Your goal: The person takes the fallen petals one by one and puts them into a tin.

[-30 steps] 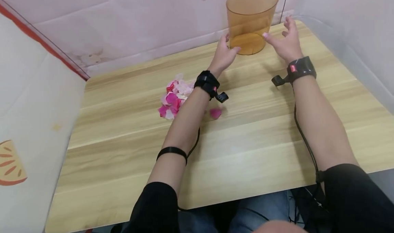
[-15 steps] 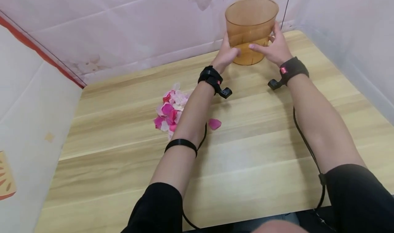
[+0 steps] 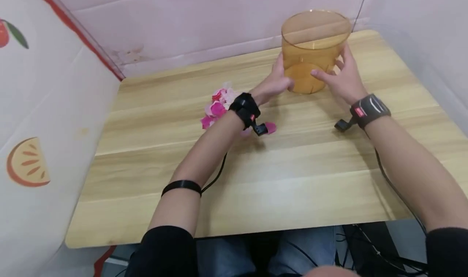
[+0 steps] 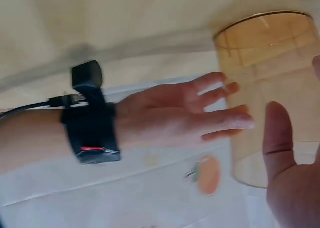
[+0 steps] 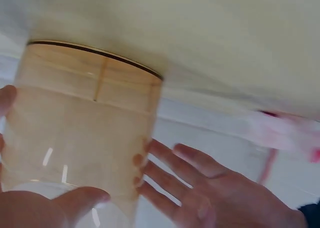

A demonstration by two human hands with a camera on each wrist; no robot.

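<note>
Amber and see-through, the plastic bucket (image 3: 313,51) stands upright on the far right part of the wooden surface (image 3: 278,179), close to the back wall. The left hand (image 3: 275,83) lies against its left side low down, fingers fairly straight and spread along the wall of the bucket. The right hand (image 3: 341,80) flanks the other side, thumb across the near face and fingers fanned round the right; in the right wrist view the thumb tip seems to touch the plastic, though blur makes the contact hard to judge. Neither grip is closed round the bucket: both hands are spread, palms turned toward it, cupping it between them.

A small heap of pink and white petals (image 3: 218,105) lies on the surface just left of the left wrist, and one loose pink petal (image 3: 270,126) sits beside the black wrist strap (image 3: 245,107). A second dark strap (image 3: 370,109) rings the right wrist, its cable trailing back along the forearm.
</note>
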